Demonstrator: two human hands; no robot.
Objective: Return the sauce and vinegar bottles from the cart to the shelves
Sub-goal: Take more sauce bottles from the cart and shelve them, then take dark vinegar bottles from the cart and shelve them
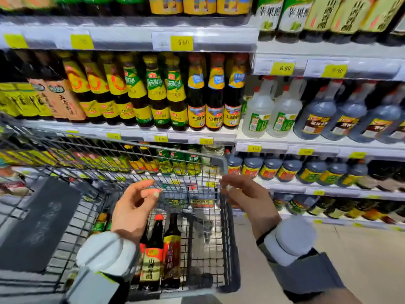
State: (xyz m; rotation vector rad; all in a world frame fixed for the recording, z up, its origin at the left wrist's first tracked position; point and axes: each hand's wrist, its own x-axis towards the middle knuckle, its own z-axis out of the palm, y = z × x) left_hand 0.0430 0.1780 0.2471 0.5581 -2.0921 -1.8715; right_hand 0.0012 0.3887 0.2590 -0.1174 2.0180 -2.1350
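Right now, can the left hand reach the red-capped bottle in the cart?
Probably yes. The left hand is empty and sits just above the red-capped bottle in the cart. The cart is open on top, and nothing lies between the fingers and the bottle's cap.

floor (361, 255): pale beige, smooth | shelves (122, 36): white, yellow price tags (182, 43) | light: bright

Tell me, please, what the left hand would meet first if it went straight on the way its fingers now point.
Most likely the cart's wire front wall. The left hand hovers over the basket with its fingers aimed forward and right at that mesh. Depth is unclear.
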